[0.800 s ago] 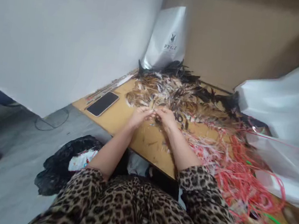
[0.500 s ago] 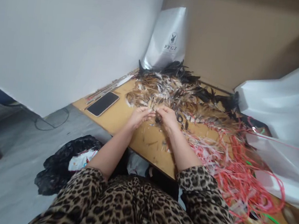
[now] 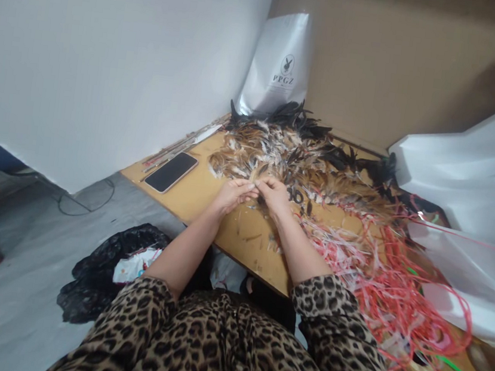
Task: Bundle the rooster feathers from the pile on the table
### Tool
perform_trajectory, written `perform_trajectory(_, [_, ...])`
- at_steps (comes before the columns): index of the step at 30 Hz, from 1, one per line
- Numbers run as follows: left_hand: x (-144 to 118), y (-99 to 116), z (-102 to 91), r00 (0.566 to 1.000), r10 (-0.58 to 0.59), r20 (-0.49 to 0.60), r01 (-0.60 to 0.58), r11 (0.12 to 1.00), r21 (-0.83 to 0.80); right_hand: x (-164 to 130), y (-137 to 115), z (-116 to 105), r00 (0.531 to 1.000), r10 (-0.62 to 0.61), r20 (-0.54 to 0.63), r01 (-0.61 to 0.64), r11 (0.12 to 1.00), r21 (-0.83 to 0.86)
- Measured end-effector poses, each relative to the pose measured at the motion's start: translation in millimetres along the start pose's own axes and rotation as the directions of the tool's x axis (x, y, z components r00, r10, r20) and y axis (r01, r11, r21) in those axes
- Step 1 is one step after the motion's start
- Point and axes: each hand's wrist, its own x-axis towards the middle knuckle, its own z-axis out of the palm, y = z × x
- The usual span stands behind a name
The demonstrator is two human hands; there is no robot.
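Pinching | left hand [image 3: 234, 196], right hand [image 3: 274, 196] | wispy tan feathers [image 3: 264, 169] | tangled red strands [image 3: 389, 296]

From my remote seat I can't tell what, if anything, lies between the fingertips of the left hand [image 3: 232, 194] and right hand [image 3: 274, 196] or what the black loops [image 3: 295, 197] join to, the silver bag's [image 3: 280, 45] smallest print is unreadable, and the right edge crops the white machine [image 3: 461, 166].

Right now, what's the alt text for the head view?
The left hand and right hand meet, apparently pinching a tan feather, before a pile of brown, white and black feathers on a table. A smartphone lies left, tangled red strands right, and a silver PPGZ bag stands behind.
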Motion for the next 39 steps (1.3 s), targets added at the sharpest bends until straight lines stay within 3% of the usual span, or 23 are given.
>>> perform_trajectory(5, [-0.7,0.4,0.5,1.0,0.01,-0.012,-0.009,1.0,0.023,2.2,-0.9,-4.3,1.0,0.006,0.031,-0.005,0.998,-0.06])
perform_trajectory(8, [0.7,-0.3,-1.4,0.998,0.04,-0.056,-0.039,0.999,0.015,7.9,-1.5,-18.0,0.998,-0.005,0.056,0.017,0.976,-0.218])
perform_trajectory(10, [2.1,-0.8,-3.1,0.994,0.059,-0.093,-0.059,0.998,-0.002,12.0,-2.3,-30.0,0.994,-0.039,0.098,0.076,0.909,-0.41])
perform_trajectory(13, [3.5,-1.2,-5.1,0.99,0.07,-0.124,-0.072,0.997,-0.012,15.5,-4.4,-43.7,0.979,0.011,0.203,0.136,0.706,-0.695])
perform_trajectory(16, [4.1,-1.7,-6.0,0.989,0.073,-0.126,-0.077,0.997,-0.026,14.5,-6.2,-45.7,0.977,0.044,0.211,0.154,0.544,-0.825])
perform_trajectory(24, [3.0,-0.9,-5.2,0.991,0.068,-0.112,-0.072,0.997,-0.032,5.3,5.7,-27.8,0.985,0.003,0.17,0.154,0.412,-0.898])
perform_trajectory(27, [3.0,-0.9,-5.7,0.994,0.047,-0.098,-0.049,0.998,-0.025,8.0,11.2,-29.6,0.979,-0.079,0.19,0.204,0.484,-0.851])
perform_trajectory(30, [3.6,-1.5,-7.1,0.996,0.019,-0.086,-0.025,0.997,-0.069,13.6,10.6,-34.2,0.981,-0.147,0.127,0.195,0.721,-0.665])
perform_trajectory(33, [3.8,-1.3,-8.1,0.998,-0.02,-0.051,0.012,0.989,-0.148,17.2,5.1,-35.0,0.993,-0.115,0.016,0.114,0.926,-0.359])
perform_trajectory(36, [2.2,0.5,-7.9,0.997,-0.078,-0.017,0.072,0.973,-0.22,17.0,0.0,-30.6,0.998,-0.047,-0.035,0.044,0.995,-0.086])
perform_trajectory(39, [-1.0,3.1,-6.3,0.987,-0.158,0.036,0.162,0.95,-0.266,15.1,-1.1,-24.1,0.999,-0.004,-0.044,0.008,0.996,0.09])
